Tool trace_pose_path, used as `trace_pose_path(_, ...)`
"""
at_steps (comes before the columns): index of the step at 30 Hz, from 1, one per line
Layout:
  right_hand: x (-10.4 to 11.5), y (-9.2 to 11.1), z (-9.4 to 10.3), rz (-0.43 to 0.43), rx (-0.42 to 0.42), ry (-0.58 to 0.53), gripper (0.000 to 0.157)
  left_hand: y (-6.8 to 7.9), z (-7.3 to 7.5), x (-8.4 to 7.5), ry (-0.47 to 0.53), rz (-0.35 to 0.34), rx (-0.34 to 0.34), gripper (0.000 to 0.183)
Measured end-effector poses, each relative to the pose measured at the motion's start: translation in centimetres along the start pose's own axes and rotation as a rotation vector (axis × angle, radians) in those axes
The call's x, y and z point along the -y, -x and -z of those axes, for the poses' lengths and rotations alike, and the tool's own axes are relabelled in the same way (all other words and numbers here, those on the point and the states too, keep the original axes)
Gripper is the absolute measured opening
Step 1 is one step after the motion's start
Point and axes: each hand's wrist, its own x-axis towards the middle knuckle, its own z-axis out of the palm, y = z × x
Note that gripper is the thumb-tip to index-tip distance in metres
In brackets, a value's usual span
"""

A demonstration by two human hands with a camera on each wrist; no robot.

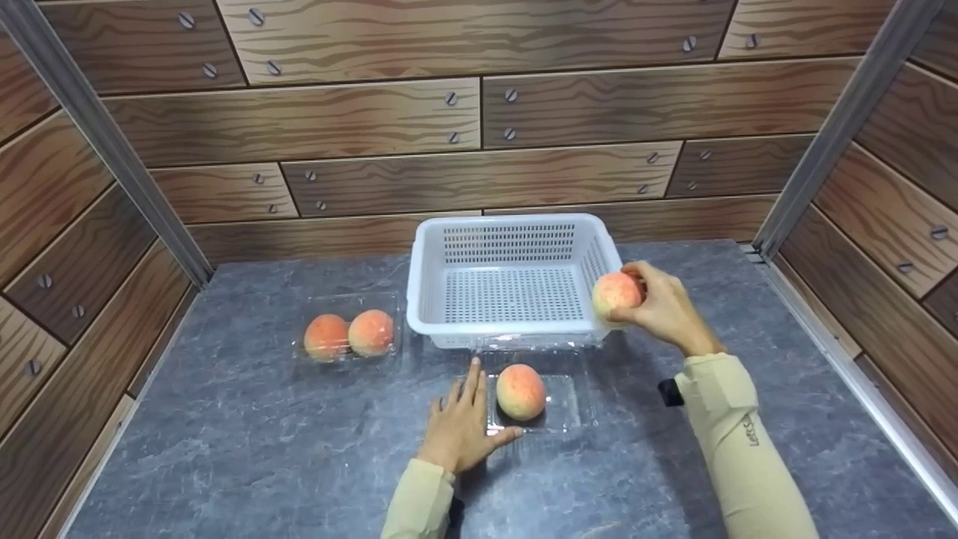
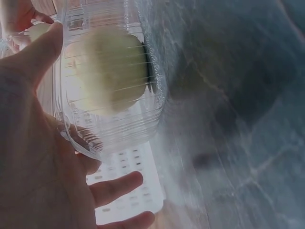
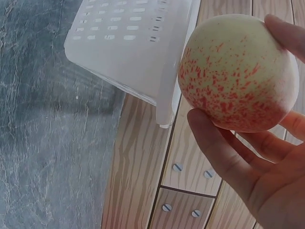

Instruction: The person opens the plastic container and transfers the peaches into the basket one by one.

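In the head view my right hand [image 1: 666, 307] grips a red and yellow peach [image 1: 618, 295] beside the right rim of the white plastic basket [image 1: 509, 327]. The right wrist view shows the thumb and fingers round that peach [image 3: 238, 71], with the basket wall behind it. My left hand [image 1: 464, 427] lies with fingers spread at the left edge of a clear plastic clamshell box [image 1: 561, 404]. Inside this box sits one peach [image 1: 521, 391]. Up close in the left wrist view, the left thumb [image 2: 43, 52] touches the box's rim.
To the left, a second clear box [image 1: 348, 299] holds two peaches [image 1: 326, 337]. Wood-patterned panels [image 1: 374, 120] with metal corner posts [image 1: 120, 142] enclose the grey marbled tabletop [image 1: 247, 464] at the back and both sides.
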Motion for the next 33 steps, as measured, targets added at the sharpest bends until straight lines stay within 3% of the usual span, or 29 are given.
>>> trace_pose_path(33,0.4,-3.8,-1.2,0.015,0.075,0.116,0.064,-0.1,0.3,-0.3,-0.001,0.021,0.009,0.104)
